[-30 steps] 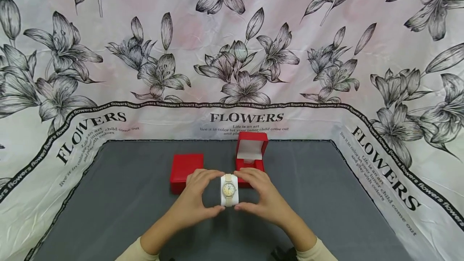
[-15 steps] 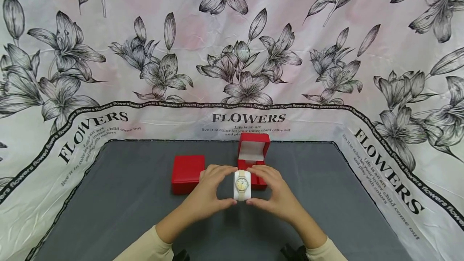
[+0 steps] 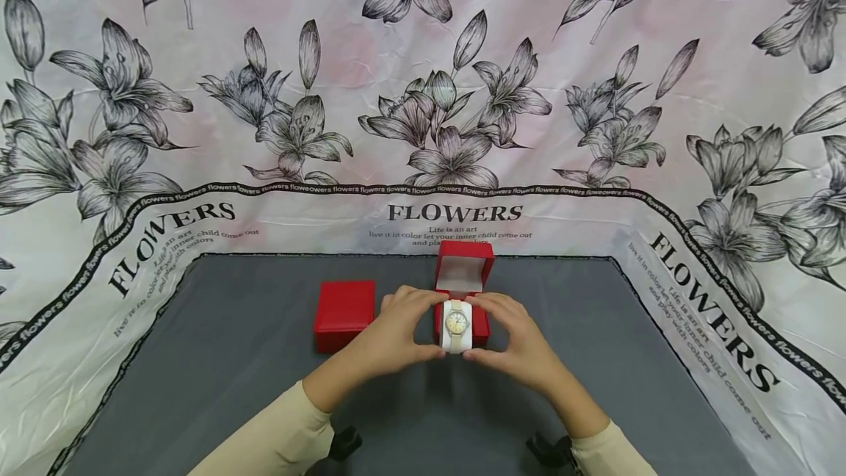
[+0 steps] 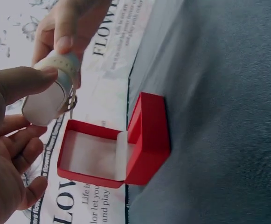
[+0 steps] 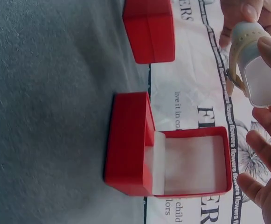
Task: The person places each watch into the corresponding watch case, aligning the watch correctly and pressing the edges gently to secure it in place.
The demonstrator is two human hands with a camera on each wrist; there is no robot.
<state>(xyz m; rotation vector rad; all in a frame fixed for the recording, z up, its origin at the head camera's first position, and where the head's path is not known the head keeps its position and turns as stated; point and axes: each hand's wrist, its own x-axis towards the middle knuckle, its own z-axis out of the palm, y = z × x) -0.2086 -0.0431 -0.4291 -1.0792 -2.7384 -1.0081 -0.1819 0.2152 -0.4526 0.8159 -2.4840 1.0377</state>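
Now Two Hands Hold a Watch Over a Red Box

Both hands hold one small white pillow (image 3: 457, 323) with a cream watch (image 3: 457, 322) wrapped around it. The left hand (image 3: 395, 334) pinches the pillow from its left side, thumb below and fingers on top. The right hand (image 3: 522, 341) pinches it from the right side the same way. The watch face looks up at the head camera.

The pillow is held up in the air, just over the open red box (image 3: 463, 289). This box sits on the gray table (image 3: 218, 373), near the middle of the far edge. Its lid stands up, and the inside is white. In the wrist views, the watch is above the box and does not touch it.

A closed red box (image 3: 344, 305) sits on the table just left of the open one, a little apart from it. A flower cloth (image 3: 423, 94) with the word FLOWERS hangs all around the table.
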